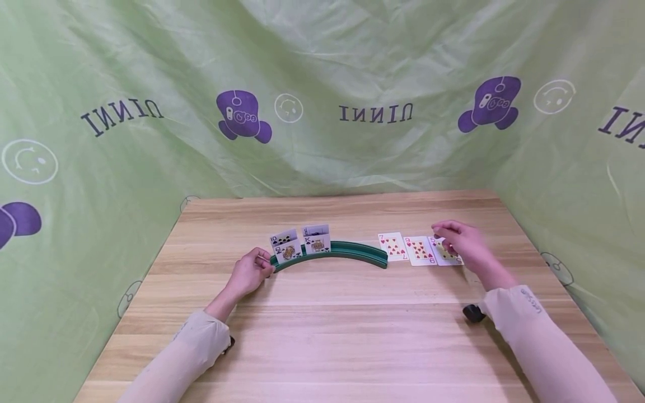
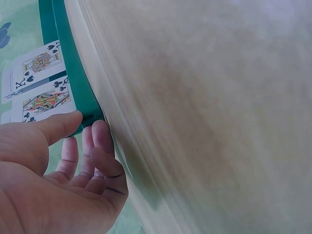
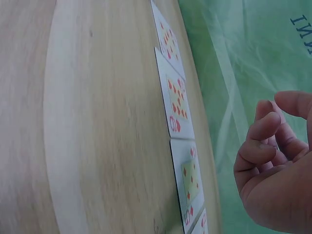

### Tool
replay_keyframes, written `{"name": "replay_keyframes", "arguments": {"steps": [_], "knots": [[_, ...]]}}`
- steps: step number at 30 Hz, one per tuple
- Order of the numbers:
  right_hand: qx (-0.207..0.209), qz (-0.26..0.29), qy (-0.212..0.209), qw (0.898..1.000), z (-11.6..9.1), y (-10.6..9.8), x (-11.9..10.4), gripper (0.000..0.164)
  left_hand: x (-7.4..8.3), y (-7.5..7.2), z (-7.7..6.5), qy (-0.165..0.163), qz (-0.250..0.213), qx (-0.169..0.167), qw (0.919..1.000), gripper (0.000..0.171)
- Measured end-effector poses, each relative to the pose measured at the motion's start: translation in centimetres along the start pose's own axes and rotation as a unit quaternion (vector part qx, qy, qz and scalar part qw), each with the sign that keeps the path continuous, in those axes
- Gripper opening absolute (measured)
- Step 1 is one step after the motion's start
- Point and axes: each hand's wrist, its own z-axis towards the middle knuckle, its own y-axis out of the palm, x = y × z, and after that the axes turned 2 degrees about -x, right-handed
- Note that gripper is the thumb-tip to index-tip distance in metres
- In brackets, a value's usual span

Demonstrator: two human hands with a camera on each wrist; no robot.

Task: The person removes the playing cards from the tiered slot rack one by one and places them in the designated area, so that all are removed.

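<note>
— How many cards are out?

— Four stand in the curved green card rack point(image 1: 353, 250), all bunched at its left end: two behind, two in front, a king and a queen among them point(image 1: 301, 244). To the right of the rack a row of red cards lies face up on the wooden table point(image 1: 322, 336): a seven point(image 1: 393, 247), a nine point(image 1: 420, 250), and a third card point(image 1: 447, 254) partly under the right hand point(image 1: 461, 240). The right wrist view shows the corner of a fourth below it.

— And the arms?

— Both forearms, in pale sleeves, reach forward over the table. The left hand point(image 1: 250, 272) is at the rack's left end, the right hangs over the far end of the flat row.

— The fingers?

— The left fingers point(image 2: 97, 146) are curled, tips against the green edge, and the thumb lies straight along the foot of the front card. The right fingers point(image 3: 261, 141) are loosely bent above the third card; whether they touch it, I cannot tell.
</note>
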Motion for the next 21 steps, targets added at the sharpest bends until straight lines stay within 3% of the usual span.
{"name": "replay_keyframes", "arguments": {"steps": [16, 21], "knots": [[-0.009, 0.056, -0.029, 0.998, 0.0, 2.5, -1.5, 0.029, 0.2, 0.1, -0.1, 0.001, -0.002, -0.001, 1.0000, 0.023], [-0.021, 0.059, -0.034, 0.997, 0.1, 3.3, -2.0, 0.033, 0.2, 0.0, -0.2, 0.001, 0.001, 0.004, 1.0000, 0.023]]}}
